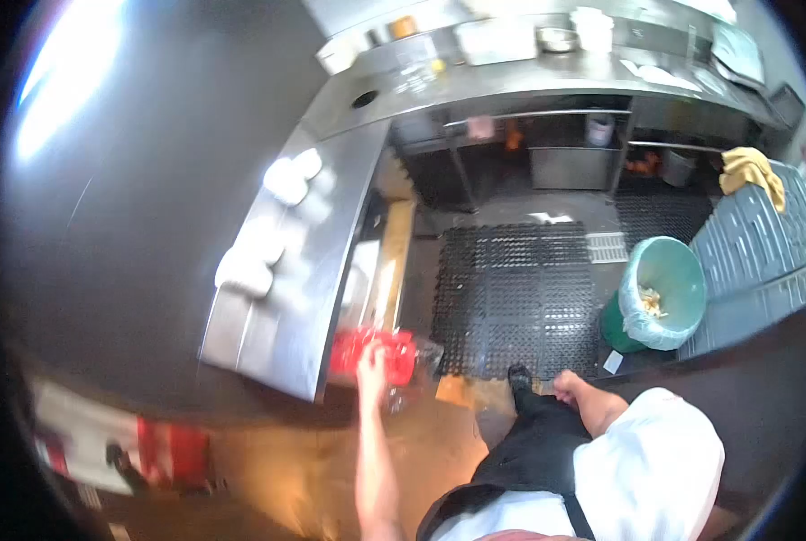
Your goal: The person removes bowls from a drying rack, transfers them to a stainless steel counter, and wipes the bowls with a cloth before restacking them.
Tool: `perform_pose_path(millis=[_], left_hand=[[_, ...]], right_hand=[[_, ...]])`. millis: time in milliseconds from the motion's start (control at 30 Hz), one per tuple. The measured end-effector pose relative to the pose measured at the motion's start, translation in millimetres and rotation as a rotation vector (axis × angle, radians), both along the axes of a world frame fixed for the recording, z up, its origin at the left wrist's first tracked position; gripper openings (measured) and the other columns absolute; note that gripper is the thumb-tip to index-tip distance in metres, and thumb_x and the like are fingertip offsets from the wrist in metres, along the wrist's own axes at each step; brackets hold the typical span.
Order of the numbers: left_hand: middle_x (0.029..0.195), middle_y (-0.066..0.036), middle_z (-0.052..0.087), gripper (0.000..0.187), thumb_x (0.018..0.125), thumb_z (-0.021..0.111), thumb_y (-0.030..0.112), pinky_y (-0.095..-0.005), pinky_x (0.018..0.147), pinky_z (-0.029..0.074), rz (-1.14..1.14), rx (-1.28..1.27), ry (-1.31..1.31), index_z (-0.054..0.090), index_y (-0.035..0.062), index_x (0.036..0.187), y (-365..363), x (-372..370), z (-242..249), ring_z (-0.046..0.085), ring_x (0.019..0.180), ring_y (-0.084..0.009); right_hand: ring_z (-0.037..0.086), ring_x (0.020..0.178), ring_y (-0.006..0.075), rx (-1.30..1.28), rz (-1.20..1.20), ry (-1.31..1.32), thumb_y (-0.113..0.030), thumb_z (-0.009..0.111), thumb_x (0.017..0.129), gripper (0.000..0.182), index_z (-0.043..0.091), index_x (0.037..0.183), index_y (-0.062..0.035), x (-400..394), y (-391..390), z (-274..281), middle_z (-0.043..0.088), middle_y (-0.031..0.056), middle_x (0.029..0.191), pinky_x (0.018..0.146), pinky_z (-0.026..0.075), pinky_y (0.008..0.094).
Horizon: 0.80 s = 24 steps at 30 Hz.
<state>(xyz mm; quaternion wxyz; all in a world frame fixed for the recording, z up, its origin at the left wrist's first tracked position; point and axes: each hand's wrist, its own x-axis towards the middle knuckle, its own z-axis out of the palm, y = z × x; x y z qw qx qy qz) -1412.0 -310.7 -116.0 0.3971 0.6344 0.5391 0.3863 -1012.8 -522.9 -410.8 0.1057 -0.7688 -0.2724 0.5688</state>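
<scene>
My left hand (372, 361) reaches down to a red item (401, 355), perhaps a bin or crate, below the end of the steel counter (299, 352). Its fingers touch or overlap the red surface; blur hides whether they grip it. My right hand (566, 386) hangs beside my dark apron with its fingers curled in; nothing shows in it. Clear plastic-looking items (428, 356) lie just right of the red one.
White stacked dishes (285, 180) stand on the left counter. A green bin (612, 320) with a liner and scraps is at the right, near grey racks (755, 234) with a yellow cloth (753, 171). Black mats (511, 298) cover the floor. A long steel counter (511, 79) spans the back.
</scene>
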Motion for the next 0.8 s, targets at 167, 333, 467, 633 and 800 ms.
perform_pose_path(millis=[167,333,467,633,800], left_hand=[[0.089,-0.014,0.067,0.032,0.093,0.052,0.028,-0.0419,0.078,0.05,-0.298,-0.183,0.491,0.062,-0.0009,0.103,-28.7,7.4,-159.9,0.063,0.083,-0.0297],[0.087,-0.012,0.065,0.03,0.091,0.053,0.03,-0.0395,0.074,0.05,-0.481,-0.57,0.579,0.062,0.0028,0.099,78.6,36.3,-168.8,0.061,0.082,-0.0264],[0.085,-0.01,0.064,0.028,0.089,0.054,0.031,-0.0376,0.07,0.049,-0.63,-0.646,0.623,0.063,0.0058,0.096,224.6,76.4,-167.6,0.06,0.081,-0.0238],[0.083,-0.008,0.063,0.026,0.087,0.055,0.033,-0.0351,0.066,0.049,-0.703,-0.687,0.564,0.063,0.0095,0.093,377.6,137.3,-145.9,0.059,0.079,-0.0205],[0.08,-0.006,0.061,0.023,0.085,0.055,0.035,-0.0327,0.062,0.048,-0.542,-0.601,0.294,0.064,0.0132,0.089,519.6,179.9,-104.8,0.058,0.078,-0.0172]], right_hand=[[0.065,0.054,0.0228,0.165,-0.28,0.005,-0.022,0.057,0.083,0.023,0.068,0.078,-0.0021,80.7,153.1,75.8,0.067,0.0125,0.069,0.049,0.053,0.0372],[0.061,0.051,0.0175,0.31,-0.343,-0.077,-0.022,0.06,0.083,0.019,0.068,0.082,-0.005,156.1,254.0,107.4,0.066,0.0082,0.068,0.047,0.051,0.0334],[0.064,0.057,0.0157,0.218,-0.516,-0.085,-0.022,0.06,0.084,0.021,0.068,0.093,-0.0045,193.8,263.7,107.6,0.066,0.0065,0.072,0.051,0.053,0.0326],[0.067,0.061,0.019,0.039,-0.958,-0.03,-0.029,0.061,0.089,0.025,0.067,0.093,-0.0052,209.7,225.7,117.6,0.067,0.0083,0.076,0.049,0.054,0.0349],[0.064,0.056,0.0177,0.356,-1.249,-0.366,-0.019,0.054,0.09,0.02,0.065,0.086,-0.0027,334.6,156.9,140.4,0.067,0.0097,0.071,0.045,0.05,0.0333]])
